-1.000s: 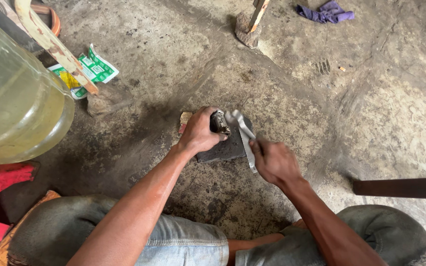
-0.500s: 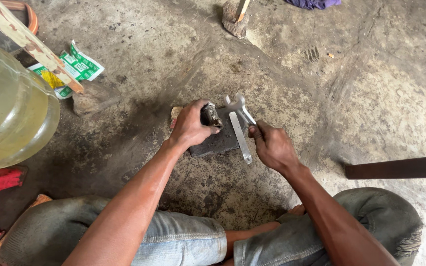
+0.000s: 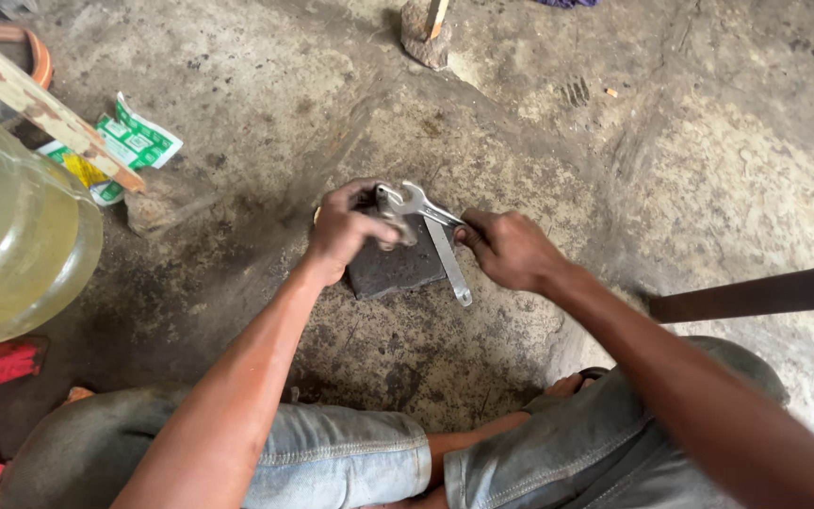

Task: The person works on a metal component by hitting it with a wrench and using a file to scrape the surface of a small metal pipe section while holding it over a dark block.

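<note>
Over a dark block, the left hand is gripping a metal part; the right hand is pinching a spanner.

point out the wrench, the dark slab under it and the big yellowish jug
wrench (image 3: 448, 259), head view, on the flat shaft
dark slab (image 3: 396, 270), head view, on its bare top face
yellowish jug (image 3: 11, 236), head view, on its curved side wall

Two wrenches, one dark slab — one jug, one green packet
</note>
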